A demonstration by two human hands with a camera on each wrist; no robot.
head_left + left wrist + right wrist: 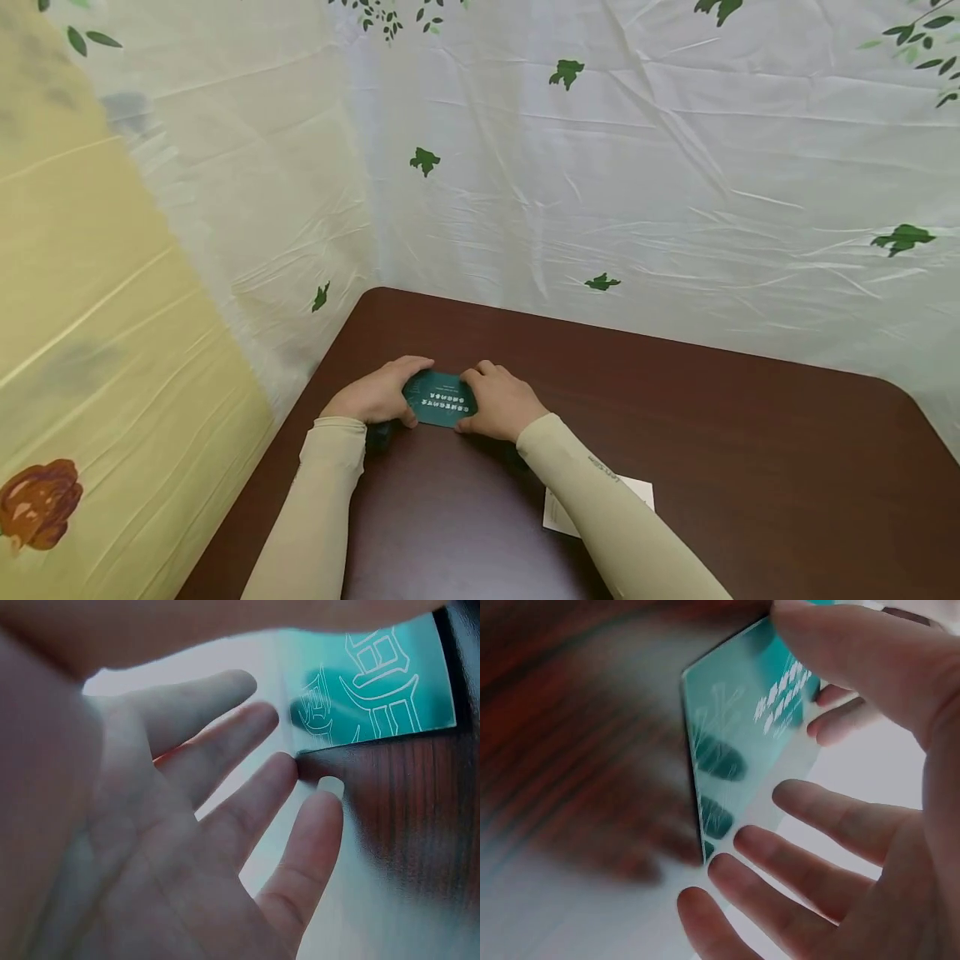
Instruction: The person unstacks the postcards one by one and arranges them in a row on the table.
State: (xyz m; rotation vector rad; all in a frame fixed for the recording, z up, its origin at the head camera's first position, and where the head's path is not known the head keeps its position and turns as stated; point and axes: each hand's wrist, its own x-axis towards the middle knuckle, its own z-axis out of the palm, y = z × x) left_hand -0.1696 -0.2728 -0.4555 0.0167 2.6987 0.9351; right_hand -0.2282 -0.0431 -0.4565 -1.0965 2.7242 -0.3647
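A glossy teal card (438, 400) with white characters lies between both hands, over the left part of the table. My left hand (375, 393) grips its left end, thumb at the near edge and fingers toward the far edge. The right hand (504, 402) holds the opposite end in the same way. In the left wrist view, the card (375, 690) shows large outlined characters, with spread fingertips close to its edge. The right wrist view has the card (739, 742) slanted, mirroring fingertips; the thumb covers part of it. Contact of the other fingers is unclear.
A white printed paper (561, 515) lies partly beneath the right forearm. The dark brown table (712, 450) has rounded far corners. White sheeting with green leaves (600, 200) hangs behind it, and yellow sheeting (112, 333) hangs along the left.
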